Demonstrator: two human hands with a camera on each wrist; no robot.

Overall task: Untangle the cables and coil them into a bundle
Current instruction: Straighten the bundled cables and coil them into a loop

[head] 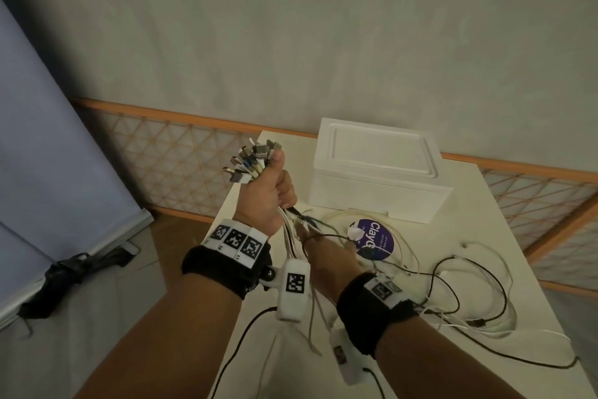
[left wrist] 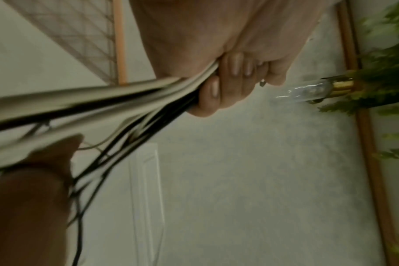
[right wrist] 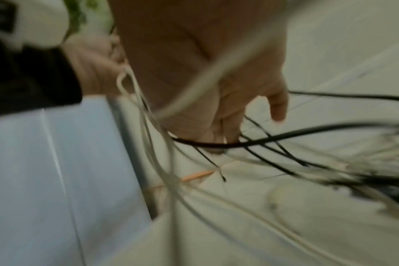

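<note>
My left hand [head: 266,194] grips the cables [head: 293,233] by their plug ends, raised over the tabletop's [head: 504,201] left edge; strands hang toward the right hand [head: 326,253], nearest below, fingers loosely hooked among them.

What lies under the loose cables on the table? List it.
A purple round lid shows beneath the white cables, on the white table. Its lower edge is covered by the right hand.

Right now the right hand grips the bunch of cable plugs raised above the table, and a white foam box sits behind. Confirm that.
Not quite: the left hand grips the bunch of cable plugs, as the head view shows. The right hand is lower, among the loose cables. The white foam box does sit behind.
</note>
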